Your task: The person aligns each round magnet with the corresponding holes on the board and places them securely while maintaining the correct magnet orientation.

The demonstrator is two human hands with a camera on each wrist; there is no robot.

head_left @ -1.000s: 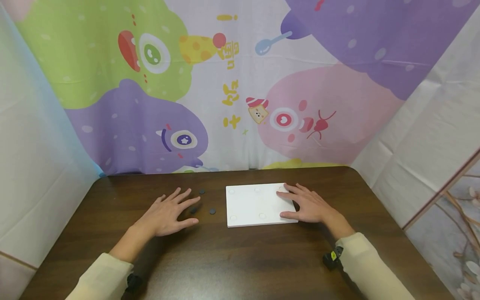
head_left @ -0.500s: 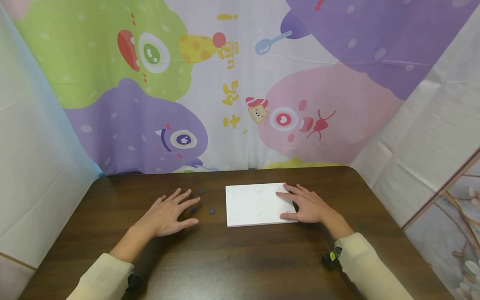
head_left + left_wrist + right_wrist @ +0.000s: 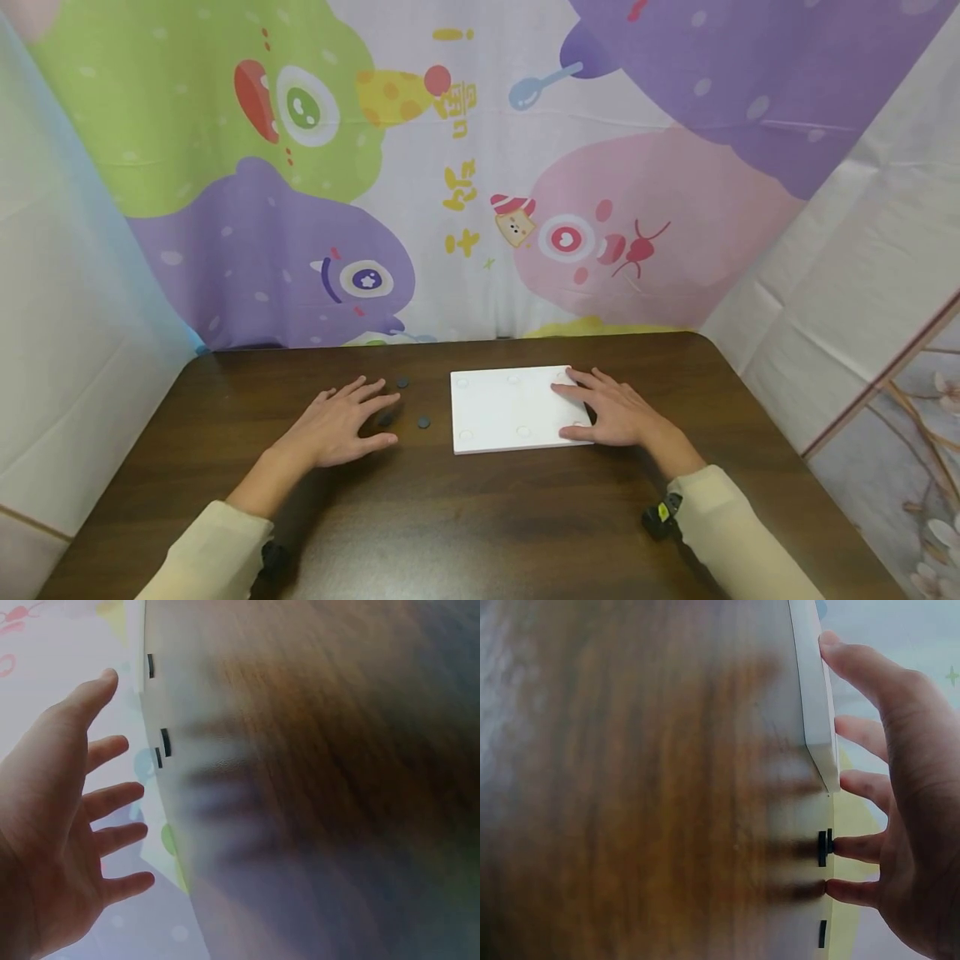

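Note:
A white rectangular board [image 3: 502, 408] with shallow round recesses lies on the brown table. My right hand [image 3: 618, 412] is spread over its right end, fingers extended; the thumb and some fingertips overlap the board, and contact is hard to tell. To the board's left are three small dark discs, one near the back [image 3: 402, 383], one nearer the board [image 3: 423, 422] and one by the left fingers [image 3: 386, 421]. My left hand [image 3: 337, 425] hovers beside them, fingers spread and holding nothing. In the right wrist view, more dark discs [image 3: 823, 849] stand beyond the board's end, hidden by the hand in the head view.
The brown wooden table [image 3: 465, 517] ends at a cartoon-printed curtain [image 3: 450, 283] behind. Pale fabric walls [image 3: 840, 292] close in both sides. A small dark camera [image 3: 660, 518] sits on the right wrist.
Both hands keep nearly the same pose. The left wrist and sleeve have shifted very slightly to the right; the board and discs stay where they were.

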